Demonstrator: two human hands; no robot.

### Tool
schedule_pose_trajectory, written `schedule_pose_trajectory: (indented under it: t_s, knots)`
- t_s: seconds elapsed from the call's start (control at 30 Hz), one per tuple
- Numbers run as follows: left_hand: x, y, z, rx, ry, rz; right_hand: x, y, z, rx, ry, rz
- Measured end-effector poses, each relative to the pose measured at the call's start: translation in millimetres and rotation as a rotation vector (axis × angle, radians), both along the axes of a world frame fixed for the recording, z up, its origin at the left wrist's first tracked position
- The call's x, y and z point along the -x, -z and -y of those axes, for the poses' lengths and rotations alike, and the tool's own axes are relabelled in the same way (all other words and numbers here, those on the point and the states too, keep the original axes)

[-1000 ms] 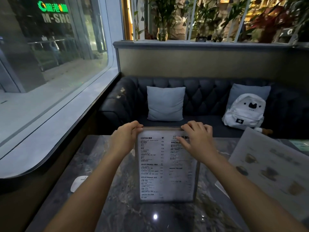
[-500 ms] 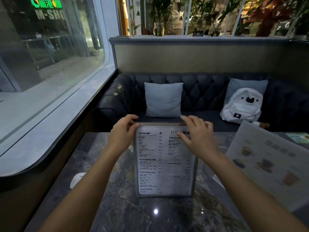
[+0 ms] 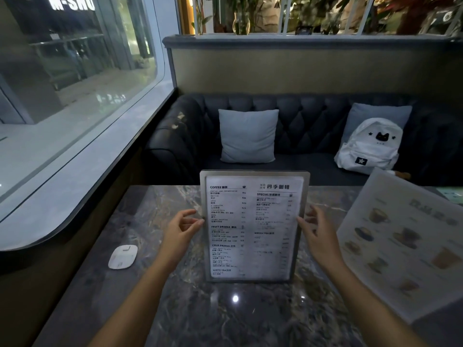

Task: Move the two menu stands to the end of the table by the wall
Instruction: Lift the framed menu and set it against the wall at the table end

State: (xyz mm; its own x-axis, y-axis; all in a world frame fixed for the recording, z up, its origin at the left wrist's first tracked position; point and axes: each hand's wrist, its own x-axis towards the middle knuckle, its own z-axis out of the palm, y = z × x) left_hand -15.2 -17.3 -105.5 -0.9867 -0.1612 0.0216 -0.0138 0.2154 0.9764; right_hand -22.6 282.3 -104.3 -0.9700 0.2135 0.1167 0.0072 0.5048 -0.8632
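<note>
A metal-framed menu stand (image 3: 253, 226) with black text stands upright on the dark marble table (image 3: 155, 309), in the middle. My left hand (image 3: 181, 231) is at its left edge, fingers apart, fingertips just touching the frame. My right hand (image 3: 318, 236) is at its right edge, fingers spread, tips against the frame. Neither hand is closed around it. A second menu stand (image 3: 400, 244), with pictures of drinks, leans at the table's right side, cut off by the frame edge.
A small white flat device (image 3: 122, 256) lies on the table near the left edge, below the window ledge (image 3: 75, 196). Beyond the table stands a dark tufted sofa (image 3: 310, 121) with a grey cushion (image 3: 248, 136) and a white backpack (image 3: 370, 146).
Both hands have left the stand's top edge and dropped to its sides at mid-height, with fingers loosened. The stand sits upright on the table, and the view has tilted slightly.
</note>
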Motion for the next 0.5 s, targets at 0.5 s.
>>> schedule_pose_trajectory:
  t_s: [0.5]
  knots:
    - [-2,31,-8,-0.126,0.115,0.029,-3,24,-1,0.244,-0.119,0.077]
